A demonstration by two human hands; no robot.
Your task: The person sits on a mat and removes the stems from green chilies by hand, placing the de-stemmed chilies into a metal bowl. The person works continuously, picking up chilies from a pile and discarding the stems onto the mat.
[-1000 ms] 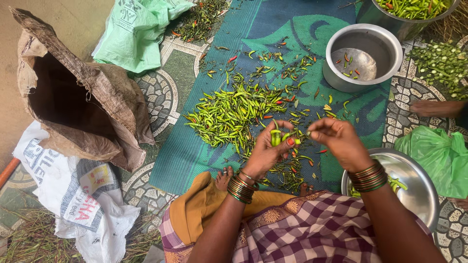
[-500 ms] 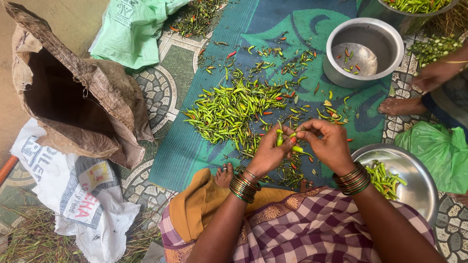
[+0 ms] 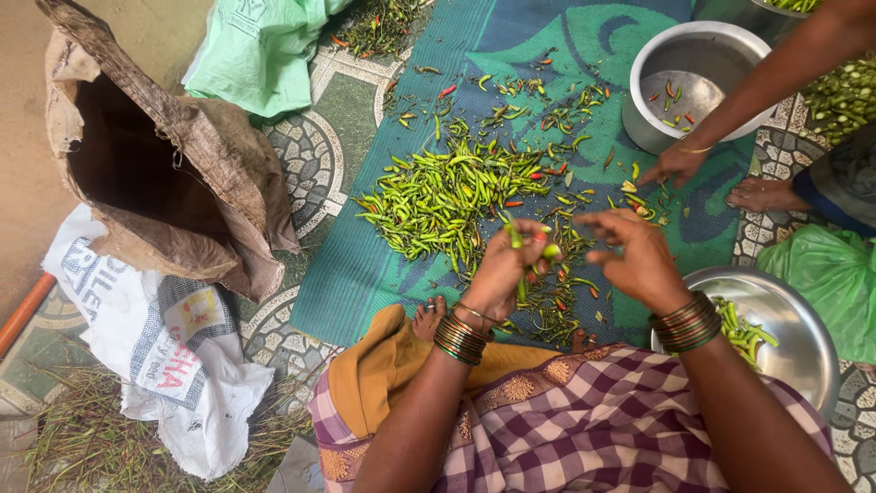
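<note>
My left hand [image 3: 505,267] is closed around a few green chilies [image 3: 518,239], held above the near edge of a green and blue mat [image 3: 365,265]. My right hand [image 3: 637,256] hovers just to its right, fingers pinched toward the chilies; I cannot tell whether it holds a stem. A big heap of green chilies [image 3: 438,196] with a few red ones lies on the mat ahead of my hands. A steel bowl [image 3: 803,342] with stemmed chilies sits at my right wrist.
Another person's hand [image 3: 673,166] reaches onto the mat from the right, their foot [image 3: 762,194] beside it. A steel pot [image 3: 680,82] stands at the far right. An open brown sack [image 3: 155,173], a white sack [image 3: 155,356] and green bags [image 3: 260,50] lie left.
My hands stay together over the mat, working the chilies. The other person's arm has reached in from the right down onto the mat near the pot.
</note>
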